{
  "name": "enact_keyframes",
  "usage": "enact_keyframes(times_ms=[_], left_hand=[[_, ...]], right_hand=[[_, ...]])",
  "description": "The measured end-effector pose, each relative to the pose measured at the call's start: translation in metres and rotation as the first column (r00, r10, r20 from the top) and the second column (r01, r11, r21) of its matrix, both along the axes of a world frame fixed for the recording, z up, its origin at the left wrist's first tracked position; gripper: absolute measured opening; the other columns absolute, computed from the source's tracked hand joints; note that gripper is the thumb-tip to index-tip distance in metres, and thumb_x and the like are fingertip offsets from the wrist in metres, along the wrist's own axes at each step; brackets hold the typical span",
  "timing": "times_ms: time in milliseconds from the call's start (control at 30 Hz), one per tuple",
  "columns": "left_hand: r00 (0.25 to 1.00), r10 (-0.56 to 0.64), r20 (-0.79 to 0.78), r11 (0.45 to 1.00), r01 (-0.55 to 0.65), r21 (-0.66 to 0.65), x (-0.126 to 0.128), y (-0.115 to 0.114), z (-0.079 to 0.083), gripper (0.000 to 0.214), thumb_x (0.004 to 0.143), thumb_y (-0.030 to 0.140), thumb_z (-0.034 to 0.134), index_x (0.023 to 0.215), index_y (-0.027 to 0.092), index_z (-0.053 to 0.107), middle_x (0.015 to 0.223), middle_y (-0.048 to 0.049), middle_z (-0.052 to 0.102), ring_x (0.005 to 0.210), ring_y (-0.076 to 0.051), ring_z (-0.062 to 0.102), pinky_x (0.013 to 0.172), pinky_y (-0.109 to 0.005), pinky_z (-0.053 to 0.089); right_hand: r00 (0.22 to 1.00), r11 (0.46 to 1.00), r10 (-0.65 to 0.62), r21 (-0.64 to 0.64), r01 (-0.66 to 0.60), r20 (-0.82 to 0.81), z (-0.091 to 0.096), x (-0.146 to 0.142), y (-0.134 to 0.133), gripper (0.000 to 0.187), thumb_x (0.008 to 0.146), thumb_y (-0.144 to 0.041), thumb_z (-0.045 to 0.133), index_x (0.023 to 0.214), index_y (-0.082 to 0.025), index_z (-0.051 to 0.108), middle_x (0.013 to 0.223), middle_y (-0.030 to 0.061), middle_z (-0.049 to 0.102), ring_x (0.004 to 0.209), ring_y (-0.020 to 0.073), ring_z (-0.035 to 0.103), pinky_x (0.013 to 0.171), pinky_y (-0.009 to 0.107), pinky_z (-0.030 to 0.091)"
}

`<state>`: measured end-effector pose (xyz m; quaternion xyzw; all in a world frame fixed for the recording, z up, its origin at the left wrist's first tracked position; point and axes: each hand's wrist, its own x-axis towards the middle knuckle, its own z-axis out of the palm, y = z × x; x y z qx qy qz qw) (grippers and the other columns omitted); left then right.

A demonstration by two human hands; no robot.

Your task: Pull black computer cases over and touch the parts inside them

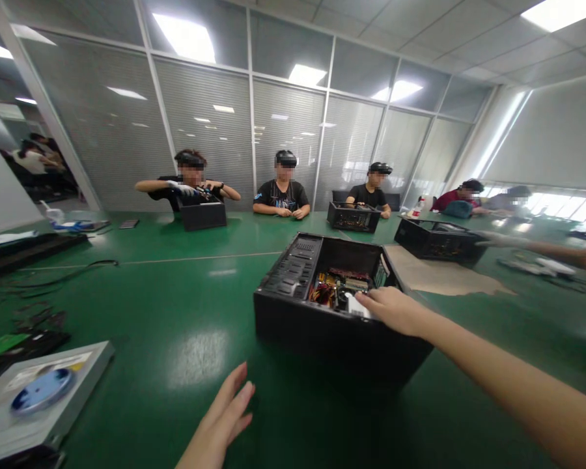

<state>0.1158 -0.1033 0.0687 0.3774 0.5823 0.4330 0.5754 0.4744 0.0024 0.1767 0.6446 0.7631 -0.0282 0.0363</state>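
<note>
An open black computer case (293, 319) stands on the green table (166, 306) in front of me, with coloured wires and parts showing inside. My right hand (393, 309) reaches into the case from the right, fingers curled down onto a pale part inside; what they grip is hidden. My left hand (224, 417) hovers low over the table just in front of the case, fingers stretched out together, holding nothing.
A grey optical drive (39, 397) with a blue disc lies at the lower left, with cables and boards behind it. Several people sit across the table with other black cases (202, 215). Another case (439, 241) and a brown sheet (434, 273) lie to the right.
</note>
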Motion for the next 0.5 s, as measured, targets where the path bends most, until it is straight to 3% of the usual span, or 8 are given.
enact_keyframes(times_ms=[67, 133, 200, 267, 300, 400, 467, 500], left_hand=[[0.998, 0.038, 0.055, 0.999, -0.04, 0.028, 0.018, 0.007, 0.013, 0.079, 0.085, 0.073, 0.049, 0.153, 0.035, 0.034, 0.166, -0.0042, 0.023, 0.149, -0.036, 0.031, 0.114, -0.062, 0.033], [0.996, 0.063, 0.061, 0.995, -0.067, 0.077, 0.022, 0.011, 0.027, 0.087, 0.082, 0.069, 0.059, 0.156, 0.036, 0.028, 0.164, -0.005, 0.03, 0.148, -0.035, 0.033, 0.116, -0.06, 0.031], [0.994, 0.096, 0.047, 0.991, -0.1, 0.087, 0.01, 0.011, 0.042, 0.099, 0.072, 0.059, 0.076, 0.156, 0.034, 0.03, 0.15, -0.0083, 0.051, 0.135, -0.035, 0.052, 0.111, -0.052, 0.043], [0.991, 0.127, 0.033, 0.992, -0.127, 0.006, -0.015, 0.008, 0.058, 0.108, 0.058, 0.048, 0.087, 0.152, 0.032, 0.038, 0.126, -0.0082, 0.07, 0.106, -0.035, 0.071, 0.09, -0.045, 0.059], [0.993, 0.117, 0.017, 0.993, -0.117, -0.032, -0.028, 0.006, 0.065, 0.107, 0.053, 0.045, 0.089, 0.148, 0.03, 0.044, 0.114, -0.0075, 0.075, 0.092, -0.033, 0.074, 0.079, -0.042, 0.062], [0.992, 0.124, 0.007, 0.986, -0.123, -0.113, -0.056, -0.001, 0.085, 0.103, 0.044, 0.035, 0.09, 0.139, 0.025, 0.052, 0.083, -0.0039, 0.078, 0.057, -0.026, 0.071, 0.057, -0.035, 0.062], [0.99, 0.142, 0.021, 0.981, -0.138, -0.136, -0.063, -0.005, 0.094, 0.104, 0.042, 0.031, 0.089, 0.139, 0.023, 0.051, 0.071, -0.0023, 0.075, 0.049, -0.025, 0.067, 0.048, -0.033, 0.058], [0.989, 0.142, 0.032, 0.981, -0.136, -0.14, -0.064, -0.005, 0.096, 0.106, 0.042, 0.03, 0.089, 0.14, 0.023, 0.05, 0.069, -0.0015, 0.075, 0.048, -0.025, 0.067, 0.045, -0.032, 0.057]], right_hand=[[0.986, 0.99, 0.083, -0.106, -0.098, -0.143, 0.014, -0.042, -0.038, 0.067, 0.097, -0.067, 0.032, 0.114, -0.013, 0.07, 0.108, 0.0181, 0.07, 0.096, 0.0286, 0.065, 0.08, 0.036, 0.045], [0.949, 0.954, 0.139, -0.217, -0.205, -0.281, 0.031, -0.083, -0.069, 0.067, 0.088, -0.074, 0.047, 0.106, -0.014, 0.071, 0.101, 0.0148, 0.072, 0.086, 0.0253, 0.066, 0.07, 0.032, 0.044], [0.86, 0.822, 0.219, -0.388, -0.417, -0.461, 0.047, -0.115, -0.085, 0.066, 0.082, -0.075, 0.055, 0.108, -0.016, 0.071, 0.095, 0.0093, 0.073, 0.079, 0.0206, 0.065, 0.063, 0.027, 0.044], [0.788, 0.702, 0.272, -0.447, -0.555, -0.552, 0.06, -0.134, -0.084, 0.07, 0.079, -0.075, 0.059, 0.12, -0.019, 0.067, 0.099, 0.0069, 0.074, 0.08, 0.0191, 0.066, 0.064, 0.025, 0.047], [0.794, 0.717, 0.301, -0.424, -0.553, -0.528, 0.065, -0.138, -0.077, 0.073, 0.078, -0.074, 0.06, 0.126, -0.019, 0.065, 0.103, 0.0076, 0.074, 0.082, 0.0201, 0.067, 0.066, 0.027, 0.049], [0.939, 0.936, 0.282, -0.16, -0.314, -0.195, 0.068, -0.133, -0.05, 0.062, 0.084, -0.064, 0.058, 0.121, -0.015, 0.068, 0.104, 0.015, 0.073, 0.089, 0.0279, 0.069, 0.074, 0.036, 0.052], [0.986, 0.985, 0.168, -0.053, -0.167, 0.015, 0.057, -0.121, -0.036, 0.053, 0.088, -0.057, 0.055, 0.106, -0.012, 0.074, 0.098, 0.0196, 0.074, 0.091, 0.0323, 0.07, 0.078, 0.042, 0.053], [0.987, 0.988, 0.143, -0.076, -0.137, 0.079, 0.048, -0.115, -0.032, 0.051, 0.088, -0.056, 0.056, 0.101, -0.011, 0.076, 0.097, 0.0212, 0.074, 0.093, 0.0334, 0.071, 0.08, 0.043, 0.053]])
